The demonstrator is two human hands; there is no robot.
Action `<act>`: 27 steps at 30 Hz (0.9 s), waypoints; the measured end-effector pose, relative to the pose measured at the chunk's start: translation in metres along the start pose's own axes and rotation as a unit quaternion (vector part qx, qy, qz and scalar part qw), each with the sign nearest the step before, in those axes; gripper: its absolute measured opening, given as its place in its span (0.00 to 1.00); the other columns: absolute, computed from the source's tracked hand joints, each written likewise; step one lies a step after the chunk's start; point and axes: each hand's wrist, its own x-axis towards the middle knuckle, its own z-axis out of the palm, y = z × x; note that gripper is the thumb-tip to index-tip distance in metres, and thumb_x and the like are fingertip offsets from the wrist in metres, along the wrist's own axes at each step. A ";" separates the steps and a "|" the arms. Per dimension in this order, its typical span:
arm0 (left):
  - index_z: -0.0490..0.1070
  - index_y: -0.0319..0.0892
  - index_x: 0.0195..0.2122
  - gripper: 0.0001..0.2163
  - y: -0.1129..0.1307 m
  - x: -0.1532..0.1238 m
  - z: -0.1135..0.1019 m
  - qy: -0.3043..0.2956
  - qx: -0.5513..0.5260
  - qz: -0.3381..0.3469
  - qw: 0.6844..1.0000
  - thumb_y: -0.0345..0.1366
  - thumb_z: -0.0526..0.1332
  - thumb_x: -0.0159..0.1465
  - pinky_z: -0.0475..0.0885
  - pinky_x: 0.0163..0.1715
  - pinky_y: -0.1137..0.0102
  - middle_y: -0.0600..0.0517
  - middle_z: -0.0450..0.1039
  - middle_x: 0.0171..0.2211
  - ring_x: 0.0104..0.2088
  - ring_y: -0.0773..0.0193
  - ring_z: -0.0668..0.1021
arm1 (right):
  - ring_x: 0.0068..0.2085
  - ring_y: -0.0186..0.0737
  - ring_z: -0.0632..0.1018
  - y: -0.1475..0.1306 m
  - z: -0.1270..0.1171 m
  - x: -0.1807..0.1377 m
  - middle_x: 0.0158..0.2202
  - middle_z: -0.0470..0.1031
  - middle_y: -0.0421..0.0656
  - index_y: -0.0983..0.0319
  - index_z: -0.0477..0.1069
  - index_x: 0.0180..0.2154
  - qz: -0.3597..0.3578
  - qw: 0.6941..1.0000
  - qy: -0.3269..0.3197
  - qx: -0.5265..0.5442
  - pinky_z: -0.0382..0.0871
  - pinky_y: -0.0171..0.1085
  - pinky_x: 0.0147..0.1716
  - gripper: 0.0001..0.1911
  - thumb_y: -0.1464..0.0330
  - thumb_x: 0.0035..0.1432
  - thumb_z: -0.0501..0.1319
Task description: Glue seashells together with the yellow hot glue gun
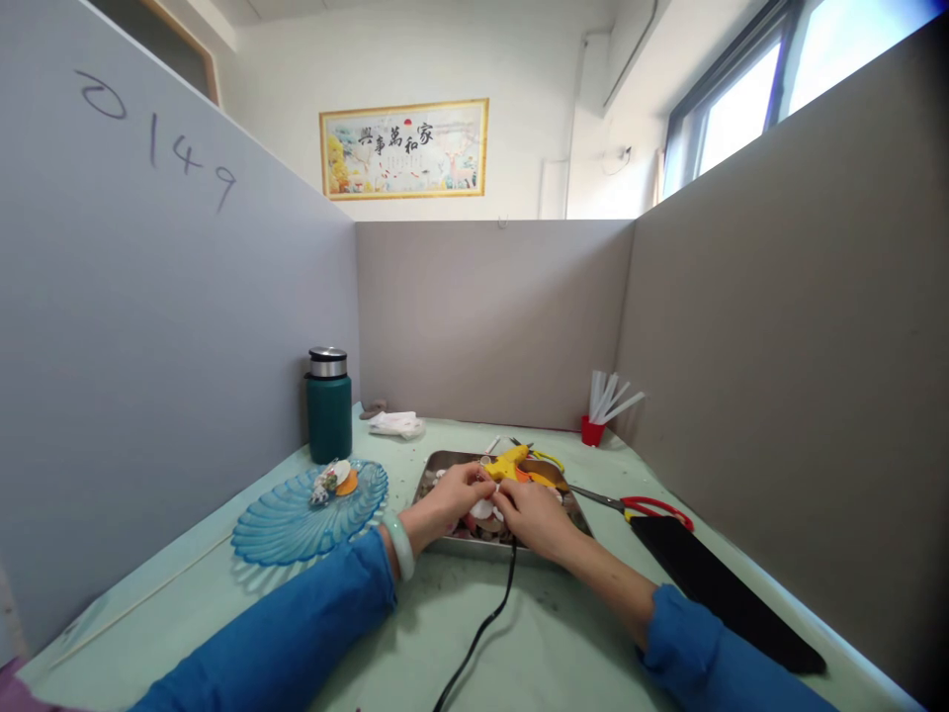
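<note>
My left hand (pixel 458 499) and my right hand (pixel 535 511) meet over a metal tray (pixel 460 547), fingers pinched close together. Between the fingertips is a small pale piece, too small to name. Just behind the hands lies a yellow glue gun (pixel 510 461), its black cord (pixel 489 618) running toward me over the near edge of the tray. White and brownish bits lie in the tray below my fingers, partly hidden by my hands. To the left, a blue shell-shaped plate (pixel 274 524) carries a small cluster of white, orange and patterned pieces (pixel 337 482).
A green bottle (pixel 329 415) stands behind the plate, near a white plastic packet (pixel 398 425). At the back right, a red cup (pixel 591 431) holds several white sticks. Red-handled scissors (pixel 652 506) and a long black object (pixel 727 593) lie on the right. Grey partitions enclose three sides.
</note>
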 end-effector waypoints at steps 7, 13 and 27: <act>0.67 0.38 0.29 0.09 -0.001 0.001 0.000 0.001 0.023 0.000 1.000 0.40 0.59 0.53 0.61 0.13 0.78 0.55 0.65 0.18 0.15 0.71 0.68 | 0.35 0.39 0.74 0.000 0.000 0.000 0.32 0.76 0.44 0.61 0.72 0.34 -0.008 1.000 -0.007 0.009 0.55 0.33 0.30 0.21 0.59 0.62 0.44; 0.67 0.37 0.28 0.09 0.000 0.001 0.000 0.007 0.030 0.013 0.999 0.39 0.59 0.53 0.62 0.13 0.79 0.55 0.65 0.20 0.18 0.71 0.69 | 0.35 0.39 0.73 0.001 0.001 0.001 0.33 0.76 0.45 0.61 0.72 0.35 -0.013 1.000 -0.012 0.009 0.56 0.33 0.31 0.21 0.60 0.62 0.44; 0.66 0.38 0.29 0.14 0.006 -0.001 0.000 0.008 -0.054 -0.016 0.998 0.45 0.61 0.51 0.63 0.14 0.77 0.54 0.68 0.22 0.20 0.69 0.71 | 0.33 0.37 0.73 0.001 0.003 0.001 0.31 0.74 0.44 0.62 0.70 0.33 0.006 1.000 0.028 0.000 0.53 0.32 0.28 0.21 0.58 0.62 0.44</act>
